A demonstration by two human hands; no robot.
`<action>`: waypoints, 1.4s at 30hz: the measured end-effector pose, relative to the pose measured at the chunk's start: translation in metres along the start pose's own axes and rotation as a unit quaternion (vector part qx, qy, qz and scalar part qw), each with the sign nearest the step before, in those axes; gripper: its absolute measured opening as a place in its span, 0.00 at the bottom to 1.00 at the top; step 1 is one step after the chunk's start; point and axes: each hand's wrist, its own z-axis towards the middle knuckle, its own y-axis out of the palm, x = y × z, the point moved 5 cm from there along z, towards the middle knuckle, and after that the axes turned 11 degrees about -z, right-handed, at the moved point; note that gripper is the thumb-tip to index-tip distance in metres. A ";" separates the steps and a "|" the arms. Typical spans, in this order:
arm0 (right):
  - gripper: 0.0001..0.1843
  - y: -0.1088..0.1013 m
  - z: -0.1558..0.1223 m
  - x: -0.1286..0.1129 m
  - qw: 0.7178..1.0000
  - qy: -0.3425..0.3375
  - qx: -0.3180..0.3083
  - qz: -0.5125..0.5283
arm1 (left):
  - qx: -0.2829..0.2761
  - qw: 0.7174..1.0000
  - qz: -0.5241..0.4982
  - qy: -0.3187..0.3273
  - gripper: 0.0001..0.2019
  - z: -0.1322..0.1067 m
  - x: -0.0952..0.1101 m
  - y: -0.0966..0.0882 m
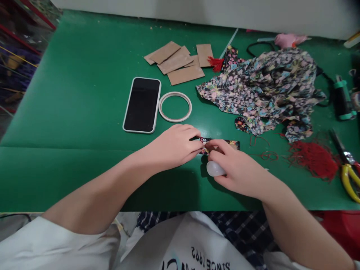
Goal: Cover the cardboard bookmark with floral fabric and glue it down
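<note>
A small card piece (234, 144) edged with dark floral cloth lies on the green table in front of me. My left hand (178, 145) is closed on its left end, fingertips pinching the cloth. My right hand (234, 165) bends over the same piece, its index finger and thumb at the cloth near my left fingertips. A whitish, rounded, bottle-like object (215, 169) is held in the curled fingers of my right hand; most of it is hidden by the palm. Thin red threads (268, 155) lie just right of the card piece.
A phone (142, 105) and a tape roll (175, 107) lie beyond my left hand. Several brown card pieces (185, 74) sit farther back. Crumpled floral cloth (264, 86), a red thread pile (315, 159), yellow-handled scissors (350, 176) and a green-black tool (343, 99) occupy the right.
</note>
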 end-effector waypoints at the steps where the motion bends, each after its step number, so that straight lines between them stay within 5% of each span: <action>1: 0.07 0.000 0.000 0.000 1.000 0.000 0.000 -0.004 | -0.002 1.000 0.000 -0.002 0.16 0.000 0.000 0.000; 42: 0.08 0.000 -0.002 -0.003 0.998 -0.006 0.013 -0.063 | -0.008 1.000 -0.003 -0.008 0.17 0.001 -0.001 0.001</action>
